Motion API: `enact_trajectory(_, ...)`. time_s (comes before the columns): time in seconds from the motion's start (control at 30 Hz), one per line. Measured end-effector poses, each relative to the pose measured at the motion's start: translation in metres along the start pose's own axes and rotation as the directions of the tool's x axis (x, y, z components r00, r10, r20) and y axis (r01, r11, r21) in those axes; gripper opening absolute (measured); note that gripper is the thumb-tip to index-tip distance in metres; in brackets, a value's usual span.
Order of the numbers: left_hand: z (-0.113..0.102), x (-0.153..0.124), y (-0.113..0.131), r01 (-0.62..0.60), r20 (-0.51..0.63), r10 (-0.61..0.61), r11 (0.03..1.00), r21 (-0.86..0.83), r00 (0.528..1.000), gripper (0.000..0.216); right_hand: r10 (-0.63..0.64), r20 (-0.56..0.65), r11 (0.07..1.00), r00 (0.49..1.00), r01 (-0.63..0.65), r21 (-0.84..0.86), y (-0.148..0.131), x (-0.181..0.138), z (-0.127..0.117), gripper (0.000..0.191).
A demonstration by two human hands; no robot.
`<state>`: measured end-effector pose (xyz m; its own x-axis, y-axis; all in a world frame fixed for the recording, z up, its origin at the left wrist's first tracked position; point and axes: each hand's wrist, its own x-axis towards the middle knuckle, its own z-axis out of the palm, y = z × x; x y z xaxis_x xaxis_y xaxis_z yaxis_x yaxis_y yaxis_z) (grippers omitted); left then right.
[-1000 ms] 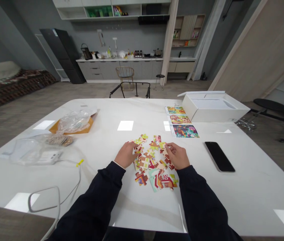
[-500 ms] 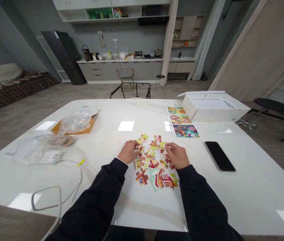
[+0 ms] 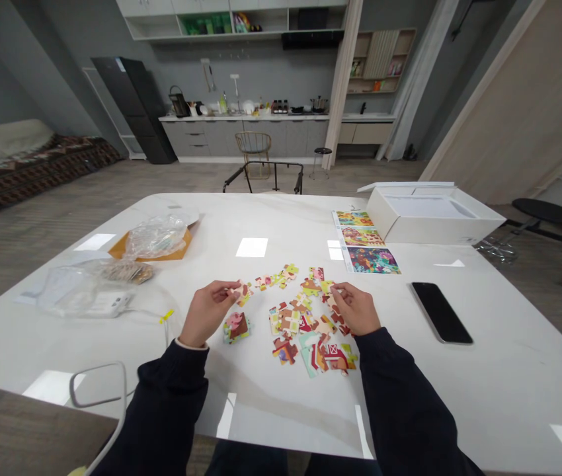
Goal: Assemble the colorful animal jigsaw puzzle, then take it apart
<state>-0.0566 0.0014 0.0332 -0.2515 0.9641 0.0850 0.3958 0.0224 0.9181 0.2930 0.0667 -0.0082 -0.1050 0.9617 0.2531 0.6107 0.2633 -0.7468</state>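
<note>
Between the two hands on the white table (image 3: 271, 410) sits the loose spread of colourful cardboard jigsaw pieces (image 3: 305, 327). From the head view, the left hand (image 3: 205, 312) has its fingers (image 3: 225, 287) pinched shut on one small pale puzzle piece (image 3: 242, 291), lifted just off the table. A brown-and-pink piece (image 3: 236, 326) lies alone just below those fingers. The right hand (image 3: 358, 309) rests curled on the pile's right edge, fingertips touching pieces; can't tell if it's actually gripping one.
</note>
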Motion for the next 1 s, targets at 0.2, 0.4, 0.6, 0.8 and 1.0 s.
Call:
enact_trajectory(0.2, -0.015, -0.043, -0.028, 0.094, 0.127, -0.105, 0.992, 0.089, 0.986, 0.035, 0.002, 0.017, 1.000, 1.000, -0.002, -0.010, 0.003, 0.000, 0.003, 0.037)
enact_trajectory(0.4, -0.007, -0.049, -0.038, -0.153, 0.032, 0.156, 0.873, 0.464, 0.987, 0.021, -0.001, 0.019, 1.000, 1.000, 0.002, -0.014, 0.004, -0.001, 0.003, 0.039)
enact_trajectory(0.6, -0.001, -0.058, -0.025, -0.327, 0.280, 0.192, 0.728, 0.602, 0.941, 0.067, -0.010, 0.014, 1.000, 1.000, 0.010, -0.013, 0.002, -0.001, 0.002, 0.038)
enact_trajectory(0.8, 0.005, -0.046, -0.028, -0.407, 0.386, 0.190, 0.670, 0.621, 0.903, 0.048, -0.018, 0.014, 1.000, 1.000, 0.018, -0.006, 0.000, -0.001, 0.001, 0.036)
enact_trajectory(1.0, -0.001, -0.001, -0.040, -0.311, 0.316, 0.106, 0.620, 0.720, 0.943, 0.043, -0.016, 0.021, 1.000, 1.000, 0.016, -0.006, -0.001, -0.001, 0.000, 0.035)
